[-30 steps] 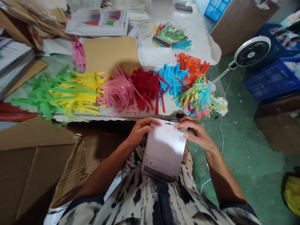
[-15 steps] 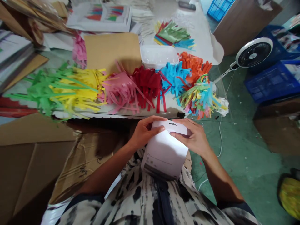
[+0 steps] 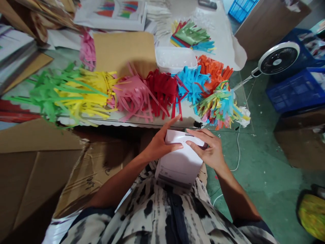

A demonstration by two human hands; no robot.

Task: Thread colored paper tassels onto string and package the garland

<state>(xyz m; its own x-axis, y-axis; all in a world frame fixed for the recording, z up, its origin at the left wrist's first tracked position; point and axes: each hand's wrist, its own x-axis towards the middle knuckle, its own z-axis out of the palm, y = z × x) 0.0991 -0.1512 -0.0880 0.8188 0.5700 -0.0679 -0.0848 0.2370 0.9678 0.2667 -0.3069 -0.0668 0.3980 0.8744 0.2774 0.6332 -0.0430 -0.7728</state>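
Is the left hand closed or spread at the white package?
Spread: on the left hand, index finger points past the upper edge of the white package; thumb lies over it.

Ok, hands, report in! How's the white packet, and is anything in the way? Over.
Left hand: spread, at white packet. Right hand: gripping its top corner. Both hands partly cover packet. Fringed bundles beyond, not blocking.
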